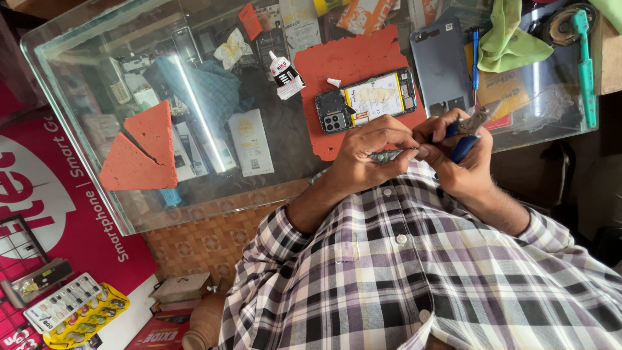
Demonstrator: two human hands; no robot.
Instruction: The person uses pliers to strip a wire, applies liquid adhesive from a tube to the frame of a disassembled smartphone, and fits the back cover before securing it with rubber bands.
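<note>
My left hand (366,149) pinches a small flat grey metal piece (386,155) just above my checked shirt. My right hand (468,165) grips a blue-handled plier-like tool (468,129), its metal jaws close to that piece. Both hands meet at the near edge of a glass counter (84,123). Behind them a phone with its back removed (369,97) lies on a red foam mat (353,58), its battery and camera exposed. The grey back cover (442,65) lies to the right of it.
A small white glue bottle (285,76) with a black cap lies left of the mat. A blue screwdriver (475,52), green cloth (512,39) and teal tool (584,58) sit at the right. Red foam triangles (139,152) rest at the left.
</note>
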